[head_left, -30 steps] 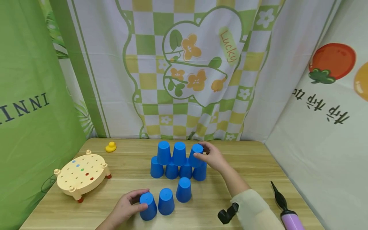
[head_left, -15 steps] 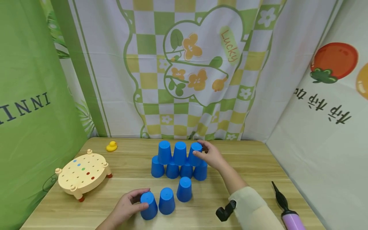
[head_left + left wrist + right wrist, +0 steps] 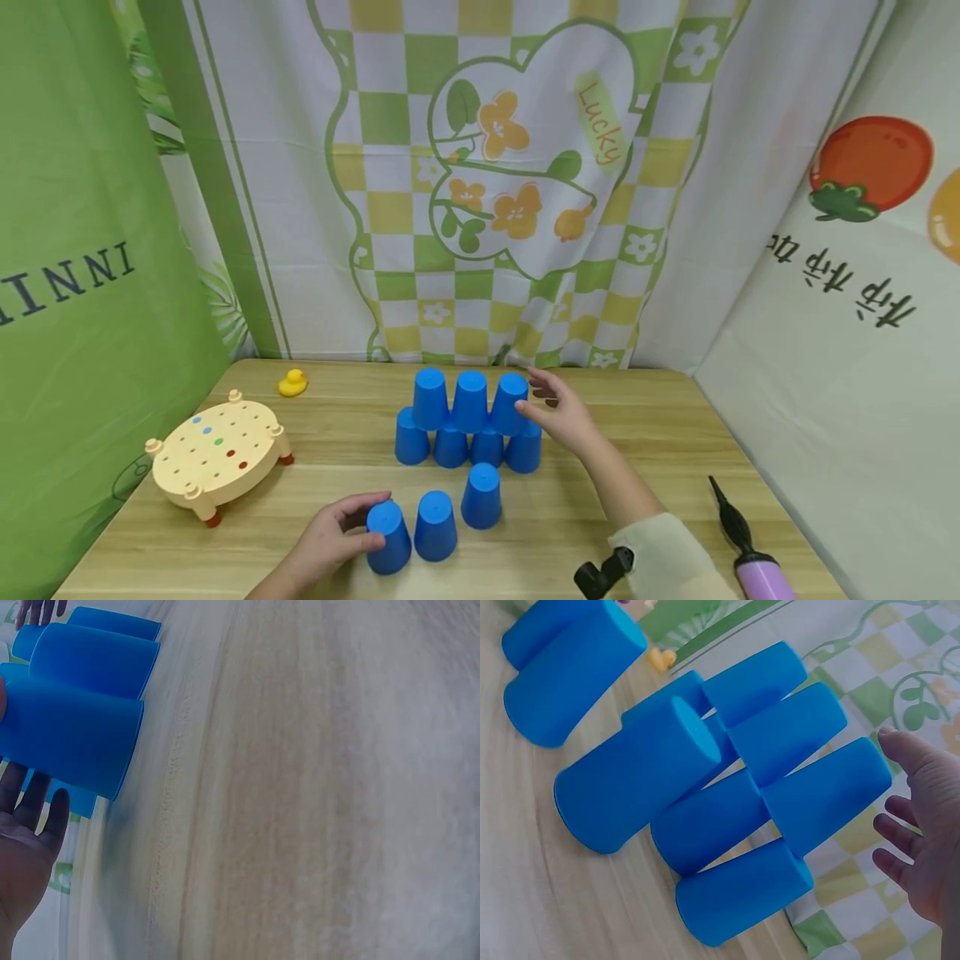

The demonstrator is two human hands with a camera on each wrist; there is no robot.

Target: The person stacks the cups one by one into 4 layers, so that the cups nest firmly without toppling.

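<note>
Upside-down blue plastic cups form two tiers at the table's back, several below and three above. My right hand (image 3: 564, 414) is beside the upper right cup (image 3: 508, 407), fingers spread; in the right wrist view a gap shows between the fingers and that cup (image 3: 829, 796). In front of the stack stand three more upside-down cups. My left hand (image 3: 327, 540) holds the leftmost one (image 3: 388, 543), thumb at its near side and fingers behind. The left wrist view shows this cup (image 3: 71, 735) with its rim at the tabletop. The middle cup (image 3: 435, 529) and right cup (image 3: 482, 498) stand untouched.
A cream round pegboard (image 3: 217, 454) with short legs stands on the left of the wooden table (image 3: 600, 533). Behind it sits a yellow rubber duck (image 3: 292, 383). A purple and black hand pump (image 3: 750, 546) lies at the right edge. Printed curtains (image 3: 487, 317) enclose the table.
My right hand has let go of the upper right cup and moved slightly right, its fingers opening. The cup stays on the stack. My left hand keeps its place at the front cup.
</note>
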